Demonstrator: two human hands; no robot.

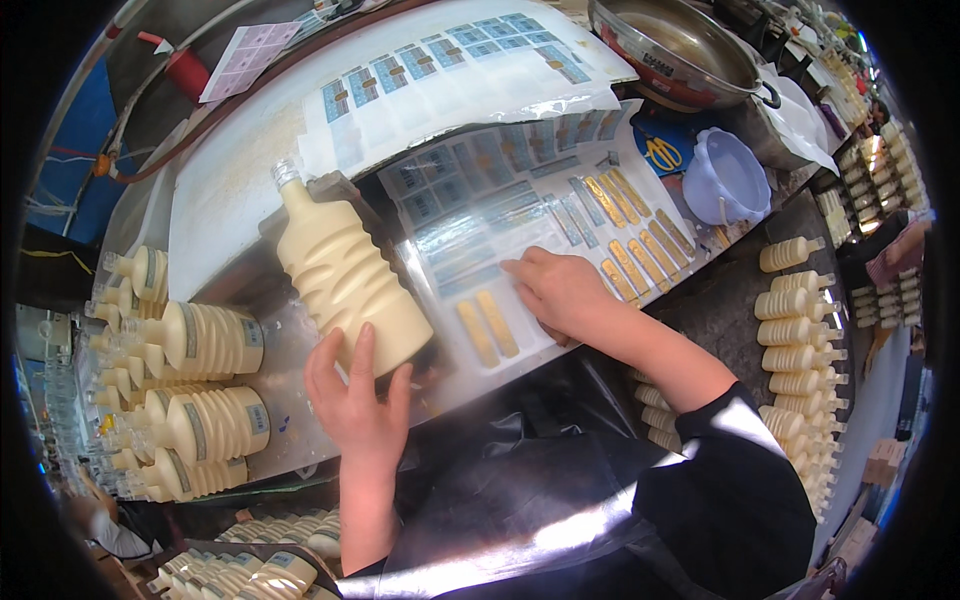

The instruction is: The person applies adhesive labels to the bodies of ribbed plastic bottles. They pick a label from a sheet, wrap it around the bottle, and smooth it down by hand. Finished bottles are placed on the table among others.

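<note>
A cream plastic bottle [345,265] with wavy ridges and a clear-topped neck lies tilted in a dark holder. My left hand [358,395] holds its lower end, fingers along the side and thumb by the base. To the right, label sheets [450,220] bear blue labels and narrow gold strips [485,328]. Over the sheets my right hand [560,292] is bent inward, its fingers drawn together and the fingertips at the blue labels. Whatever those fingertips pinch, if anything, is too small to make out.
Ridged cream bottles [205,340] are stacked at left, with more rows [795,330] at right. Farther off lie another label sheet [420,70], a metal pan [680,45], a lavender bucket [725,180] and yellow-handled scissors [662,155].
</note>
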